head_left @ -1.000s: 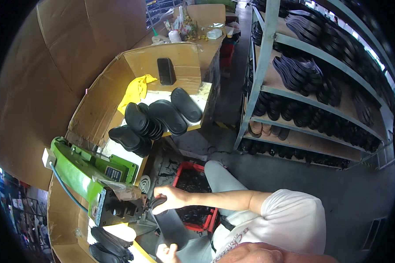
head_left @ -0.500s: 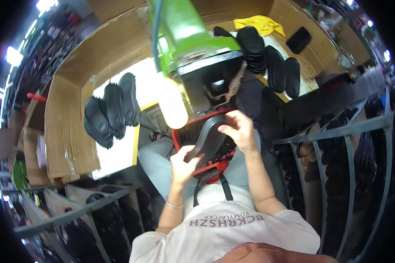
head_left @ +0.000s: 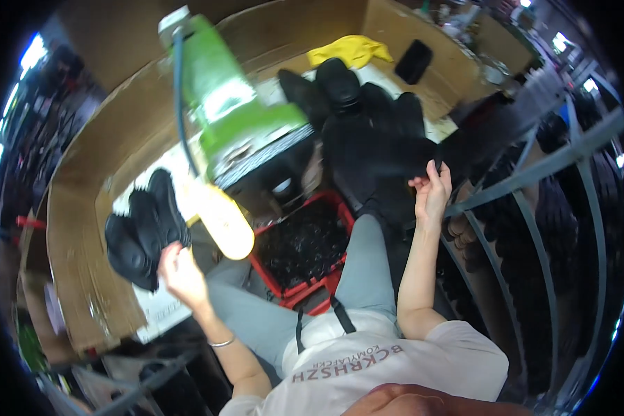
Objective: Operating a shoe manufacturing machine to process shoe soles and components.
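My left hand (head_left: 182,274) reaches to the near right edge of a group of black shoe soles (head_left: 133,232) on the left board. Its fingertips meet the soles, but motion smears the fingers, so their grip is unclear. Out to the right, my right hand (head_left: 432,191) has thumb and fingers pinched at the end of a long black shoe sole (head_left: 381,151), whose blurred outline merges with dark things behind. Just beyond it, more black soles (head_left: 338,82) stand stacked on the right board.
Between the two groups stands a green machine (head_left: 232,104) with a glowing lamp (head_left: 229,225) at its front. Below it, a red crate (head_left: 348,211) holds black scraps. Cardboard walls (head_left: 83,187) surround the boards. A yellow cloth (head_left: 350,52) lies behind; a metal rack (head_left: 541,166) stands right.
My hands have parted from the sole they both held over the crate. The left moved left to the soles; the right swung right with the sole. The view has also turned.
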### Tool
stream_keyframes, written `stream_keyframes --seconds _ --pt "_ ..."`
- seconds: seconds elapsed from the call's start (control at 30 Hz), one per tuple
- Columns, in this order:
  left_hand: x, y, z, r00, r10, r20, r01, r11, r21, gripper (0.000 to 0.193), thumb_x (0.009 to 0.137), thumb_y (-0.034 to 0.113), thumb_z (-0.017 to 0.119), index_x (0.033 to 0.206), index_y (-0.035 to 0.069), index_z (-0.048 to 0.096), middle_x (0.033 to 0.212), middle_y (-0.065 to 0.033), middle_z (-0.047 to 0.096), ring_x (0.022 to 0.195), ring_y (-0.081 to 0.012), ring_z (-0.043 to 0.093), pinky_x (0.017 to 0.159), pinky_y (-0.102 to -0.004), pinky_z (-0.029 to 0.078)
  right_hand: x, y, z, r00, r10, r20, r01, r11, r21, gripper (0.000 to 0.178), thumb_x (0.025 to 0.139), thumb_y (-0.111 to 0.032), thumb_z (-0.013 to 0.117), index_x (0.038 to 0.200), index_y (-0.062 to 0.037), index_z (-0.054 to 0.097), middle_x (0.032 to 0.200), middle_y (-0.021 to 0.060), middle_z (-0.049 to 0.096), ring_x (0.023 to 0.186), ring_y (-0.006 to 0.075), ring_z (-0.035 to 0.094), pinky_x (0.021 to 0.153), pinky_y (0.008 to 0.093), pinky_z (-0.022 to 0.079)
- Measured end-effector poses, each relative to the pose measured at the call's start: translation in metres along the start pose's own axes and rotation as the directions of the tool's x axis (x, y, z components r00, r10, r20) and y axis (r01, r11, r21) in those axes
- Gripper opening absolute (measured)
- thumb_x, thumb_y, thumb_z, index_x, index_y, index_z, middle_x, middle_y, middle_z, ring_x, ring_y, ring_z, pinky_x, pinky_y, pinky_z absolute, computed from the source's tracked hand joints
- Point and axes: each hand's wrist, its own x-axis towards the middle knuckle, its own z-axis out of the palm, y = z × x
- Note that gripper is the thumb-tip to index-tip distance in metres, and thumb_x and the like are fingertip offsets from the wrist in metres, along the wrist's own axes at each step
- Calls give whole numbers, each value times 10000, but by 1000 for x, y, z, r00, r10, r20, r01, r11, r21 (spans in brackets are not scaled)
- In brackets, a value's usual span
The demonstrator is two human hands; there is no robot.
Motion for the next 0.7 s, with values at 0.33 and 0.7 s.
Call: stream_keyframes --seconds 0.33,0.7 --pt "34 -68 48 931 -330 158 94 632 770 504 778 552 581 1185 256 619 1427 -95 374 1242 -315 391 922 -531 344 107 50 -44 972 -1 -236 -115 872 -476 731 791 -84 644 1425 -130 282 680 100 575 406 131 499 325 276 398" --pt "43 -83 26 951 -304 59 170 671 722 460 795 385 657 1171 139 560 1190 -111 549 1106 -336 484 868 -556 388 97 52 -74 949 -249 -196 5 630 -776 691 801 -288 653 1389 -108 338 887 139 613 509 206 580 477 334 485"
